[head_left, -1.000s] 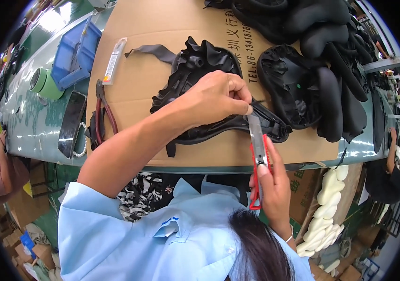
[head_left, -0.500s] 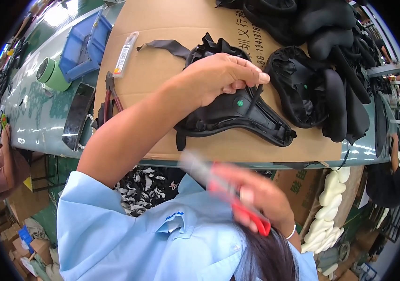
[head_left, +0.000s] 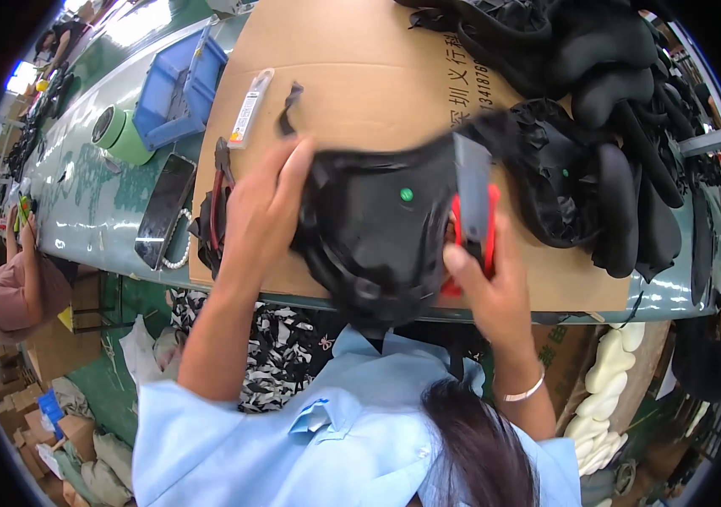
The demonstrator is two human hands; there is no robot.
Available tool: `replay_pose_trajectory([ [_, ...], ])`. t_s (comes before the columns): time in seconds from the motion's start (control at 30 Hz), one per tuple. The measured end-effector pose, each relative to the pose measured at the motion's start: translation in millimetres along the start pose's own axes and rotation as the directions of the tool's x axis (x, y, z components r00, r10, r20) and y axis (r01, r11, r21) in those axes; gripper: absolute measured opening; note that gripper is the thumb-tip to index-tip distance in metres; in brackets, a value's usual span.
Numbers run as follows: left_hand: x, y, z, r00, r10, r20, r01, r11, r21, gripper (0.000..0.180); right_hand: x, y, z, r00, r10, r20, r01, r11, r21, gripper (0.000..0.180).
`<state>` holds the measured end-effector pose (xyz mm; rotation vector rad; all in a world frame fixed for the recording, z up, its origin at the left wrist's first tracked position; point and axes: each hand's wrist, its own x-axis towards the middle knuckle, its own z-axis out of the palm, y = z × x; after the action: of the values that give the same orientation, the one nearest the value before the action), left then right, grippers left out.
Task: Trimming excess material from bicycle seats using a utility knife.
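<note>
A black bicycle saddle [head_left: 369,228] is tilted up with its hollow underside showing, a round green sticker on it. Its edges are a little blurred. My left hand [head_left: 269,198] is closed on the saddle's left edge. In my right hand [head_left: 500,283] is a red-and-grey utility knife [head_left: 473,190], its broad grey end pointing up and away from me beside the saddle's right side. Whether the right fingers also touch the saddle, I cannot tell. A dark strip [head_left: 290,110] sticks up beyond my left hand.
Another black saddle [head_left: 550,186] lies to the right, below a heap of black covers and saddles [head_left: 605,68]. On the left are pliers [head_left: 222,173], a phone [head_left: 164,207], a clear case [head_left: 250,110], a green cup [head_left: 122,135] and a blue bin [head_left: 176,93]. Cardboard [head_left: 343,51] covers the table.
The saddle has been lifted and turned, its narrow end now toward the far right. My left hand moved from a strip to the saddle's edge. My right hand brought the knife up beside it.
</note>
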<state>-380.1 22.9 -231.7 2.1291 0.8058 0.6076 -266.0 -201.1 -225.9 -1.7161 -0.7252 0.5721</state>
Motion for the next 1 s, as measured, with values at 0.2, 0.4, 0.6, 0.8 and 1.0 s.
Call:
replay_pose_trajectory([
  [0.2, -65.8, 42.1, 5.2, 0.982, 0.104, -0.159, -0.072, 0.978, 0.197, 0.018, 59.8, 11.7, -34.2, 0.997, -0.066, 0.029, 0.067, 0.997, -0.048, 0.036],
  [0.4, -46.6, 94.2, 76.9, 0.952, 0.254, 0.172, -0.289, 0.928, 0.233, 0.027, 14.1, 7.2, -53.1, 0.962, 0.189, -0.196, -0.177, 0.981, 0.078, 0.033],
  [0.6, -58.8, 84.2, 100.8, 0.967, 0.148, 0.208, -0.152, 0.988, 0.001, 0.019, -32.8, 16.3, -85.2, 0.902, -0.430, -0.035, 0.342, 0.762, -0.549, 0.046],
  [0.8, -60.0, 78.2, 104.2, 0.979, 0.152, 0.135, -0.136, 0.983, -0.122, 0.010, -30.1, -18.5, -86.1, 0.960, -0.154, 0.232, 0.278, 0.579, -0.766, 0.059],
  [1.0, -56.1, 75.4, 99.4, 0.999, -0.048, 0.010, 0.047, 0.871, -0.489, 0.014, -65.2, -20.3, -62.8, 0.988, 0.014, 0.153, 0.119, 0.559, -0.820, 0.060],
])
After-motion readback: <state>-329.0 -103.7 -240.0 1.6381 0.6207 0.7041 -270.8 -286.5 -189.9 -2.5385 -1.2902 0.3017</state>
